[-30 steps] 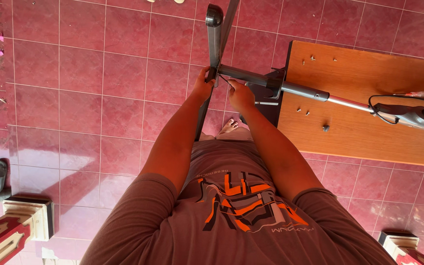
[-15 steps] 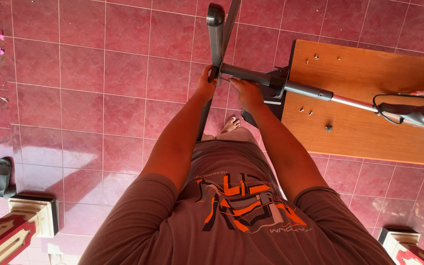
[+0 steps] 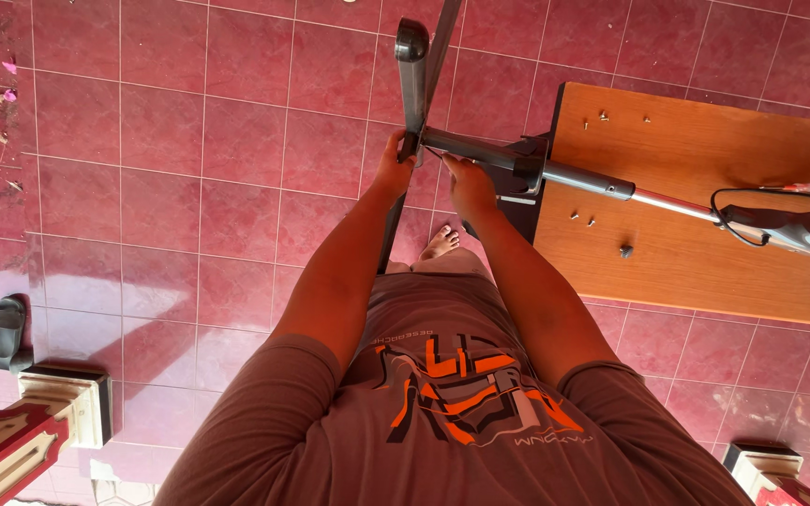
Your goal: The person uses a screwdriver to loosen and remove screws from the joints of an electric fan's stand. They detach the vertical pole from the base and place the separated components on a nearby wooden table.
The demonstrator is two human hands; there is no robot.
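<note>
Over open red tile floor, the left grip closes round a grey metal crossbar while the right grip pinches its joint, just off the wooden counter edge, both arms outstretched.

A flat orange-brown wooden counter carries small metal screws: three near its far corner, two by its left edge, and a dark bolt just beside those. A grey handheld tool with a black cord lies toward its right edge. The pink tiled floor bears a black sandal.
</note>
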